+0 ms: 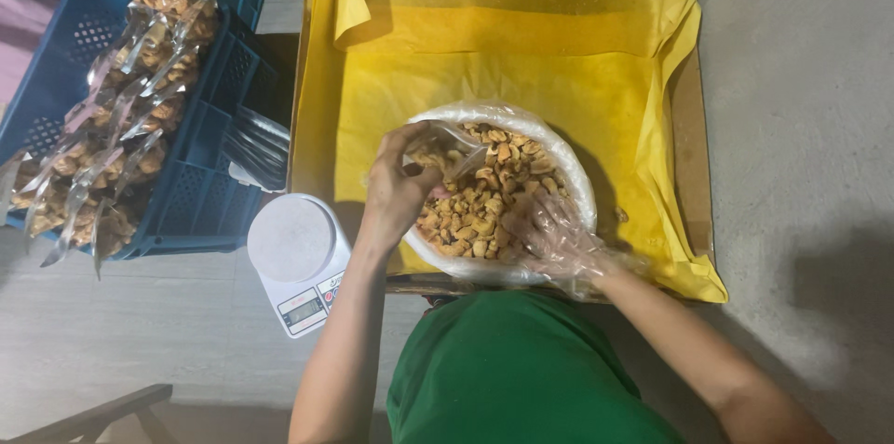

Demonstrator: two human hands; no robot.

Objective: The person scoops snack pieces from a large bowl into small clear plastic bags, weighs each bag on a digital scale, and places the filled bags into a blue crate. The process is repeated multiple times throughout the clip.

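At far left a blue plastic crate (200, 193) holds a heap of sealed clear packets of snacks (121, 118), and just right of it a white digital kitchen scale (300, 262) sits on the grey floor, its platter bare. Next, the left hand (396, 188) pinches the mouth of a small clear plastic bag (454, 148) between thumb and fingers, holding it at the bowl's left rim. The plastic-lined bowl of cashew-like fried snacks (484, 197) rests on yellow paper inside a shallow cardboard tray (694, 155). The right hand (549, 230), in a loose clear glove, lies on the snacks with fingers spread.

The bag's mouth looks narrow and limp, so I judge pieces could miss it and fall onto the yellow paper; 1 stray piece (621, 215) already lies there. The tray's wall stands between bowl and scale.
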